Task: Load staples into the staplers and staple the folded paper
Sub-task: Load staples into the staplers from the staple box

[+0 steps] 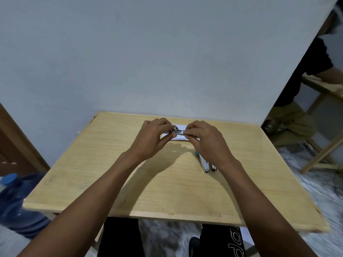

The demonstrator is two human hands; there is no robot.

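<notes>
A pale grey wall (pixel 148 52) fills the upper half of the view. Below it is a light wooden tabletop (pixel 111 173) seen from above, with a large blue water bottle (pixel 16 203) on the floor to its left. At the far right, another person (pixel 297 89) in dark clothes sits by a second wooden table.

Two bare forearms reach forward to the tabletop's far edge. The left hand (pixel 156 138) and right hand (pixel 204 141) both have their fingers curled, each pinching one end of a silver stapler (pixel 176 131) held between them. The white folded paper (pixel 179 126) lies flat directly beneath the stapler and the fingertips.

A second stapler (pixel 204 165) with a teal tip lies on the tabletop just under the right wrist, partly hidden.

White lettering on the wearer's dark trousers (pixel 222 242) is cut off and unreadable.
</notes>
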